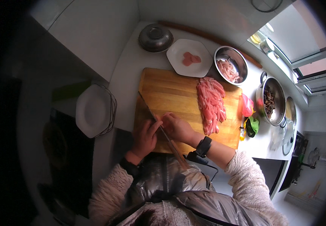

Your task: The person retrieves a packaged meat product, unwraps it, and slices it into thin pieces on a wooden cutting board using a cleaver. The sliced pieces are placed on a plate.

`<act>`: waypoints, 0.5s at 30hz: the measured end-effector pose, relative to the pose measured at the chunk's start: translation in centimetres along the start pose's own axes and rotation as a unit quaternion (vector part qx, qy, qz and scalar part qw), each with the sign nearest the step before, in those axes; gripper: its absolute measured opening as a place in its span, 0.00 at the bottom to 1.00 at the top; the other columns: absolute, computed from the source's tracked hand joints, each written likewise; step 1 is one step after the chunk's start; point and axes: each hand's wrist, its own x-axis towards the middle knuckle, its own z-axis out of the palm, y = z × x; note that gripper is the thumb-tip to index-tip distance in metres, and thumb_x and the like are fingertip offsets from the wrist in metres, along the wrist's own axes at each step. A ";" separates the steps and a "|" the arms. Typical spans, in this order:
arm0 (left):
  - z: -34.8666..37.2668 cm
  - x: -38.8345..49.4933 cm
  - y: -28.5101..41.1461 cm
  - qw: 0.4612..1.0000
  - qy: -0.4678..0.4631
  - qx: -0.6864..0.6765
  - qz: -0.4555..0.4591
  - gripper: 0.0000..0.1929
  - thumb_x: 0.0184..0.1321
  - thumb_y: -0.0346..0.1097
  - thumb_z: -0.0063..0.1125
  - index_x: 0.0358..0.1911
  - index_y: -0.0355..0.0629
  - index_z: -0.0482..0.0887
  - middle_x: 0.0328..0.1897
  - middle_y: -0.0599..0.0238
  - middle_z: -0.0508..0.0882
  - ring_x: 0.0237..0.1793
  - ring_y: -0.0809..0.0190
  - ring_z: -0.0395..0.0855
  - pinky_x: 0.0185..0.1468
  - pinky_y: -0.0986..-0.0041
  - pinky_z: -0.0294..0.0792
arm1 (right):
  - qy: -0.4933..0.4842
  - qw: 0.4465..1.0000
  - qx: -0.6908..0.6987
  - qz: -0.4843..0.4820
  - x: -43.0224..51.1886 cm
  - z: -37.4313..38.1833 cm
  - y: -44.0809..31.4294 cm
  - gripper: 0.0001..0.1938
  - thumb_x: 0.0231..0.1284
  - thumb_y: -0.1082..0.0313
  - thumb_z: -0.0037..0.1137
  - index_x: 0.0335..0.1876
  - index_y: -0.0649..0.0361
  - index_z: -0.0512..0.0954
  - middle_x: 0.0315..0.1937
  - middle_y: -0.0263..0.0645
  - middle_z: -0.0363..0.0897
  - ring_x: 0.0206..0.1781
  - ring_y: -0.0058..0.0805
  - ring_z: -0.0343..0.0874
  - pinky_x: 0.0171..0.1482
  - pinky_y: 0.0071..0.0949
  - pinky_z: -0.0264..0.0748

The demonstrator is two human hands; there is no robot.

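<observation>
A long knife slants across the left part of a wooden cutting board, its wooden handle beyond the near edge by my jacket. My left hand has its fingers pinched at the middle of the blade. Close against the blade's other side, my right hand has curled fingers; something pink shows at its fingertips, but whether it is meat is unclear. A long pile of sliced raw meat lies on the board's right part. Behind the board, a white plate bears a small piece of meat.
A steel bowl holds meat strips; an upturned metal bowl stands back left. To the right are a pink packet, a green cloth-like item and a steel pot with dark food. A white dish stands left.
</observation>
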 end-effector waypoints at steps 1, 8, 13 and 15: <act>0.0 0.0 0.0 1.000 0.004 0.005 0.001 0.29 0.48 0.21 0.51 0.57 0.51 0.73 0.50 0.56 0.75 0.48 0.45 0.75 0.48 0.58 0.70 | -0.001 1.000 -0.016 0.000 0.1 0.0 -0.1 0.11 0.56 0.60 0.57 0.39 0.55 0.71 0.39 0.45 0.74 0.38 0.53 0.77 0.37 0.44 0.73; 0.0 -0.5 0.3 0.999 0.031 0.038 0.011 0.29 0.46 0.22 0.52 0.56 0.52 0.71 0.43 0.59 0.76 0.41 0.47 0.77 0.41 0.57 0.69 | -0.021 0.996 -0.047 0.072 0.2 0.2 -0.8 0.17 0.56 0.58 0.57 0.50 0.54 0.74 0.38 0.45 0.78 0.38 0.50 0.79 0.37 0.41 0.75; -0.2 -0.6 0.3 0.997 0.049 0.054 0.012 0.28 0.44 0.23 0.53 0.54 0.53 0.72 0.39 0.60 0.76 0.38 0.47 0.77 0.37 0.56 0.68 | 0.049 0.990 0.077 0.108 1.3 -0.6 0.3 0.13 0.62 0.66 0.53 0.50 0.60 0.74 0.29 0.40 0.80 0.34 0.30 0.81 0.32 0.29 0.76; -0.2 -0.4 0.3 0.996 0.062 0.061 0.014 0.27 0.43 0.23 0.53 0.52 0.53 0.73 0.38 0.61 0.76 0.37 0.47 0.76 0.36 0.56 0.68 | 0.053 0.974 0.164 0.145 1.8 -2.6 1.1 0.12 0.64 0.66 0.51 0.49 0.61 0.74 0.30 0.37 0.80 0.33 0.25 0.80 0.31 0.24 0.75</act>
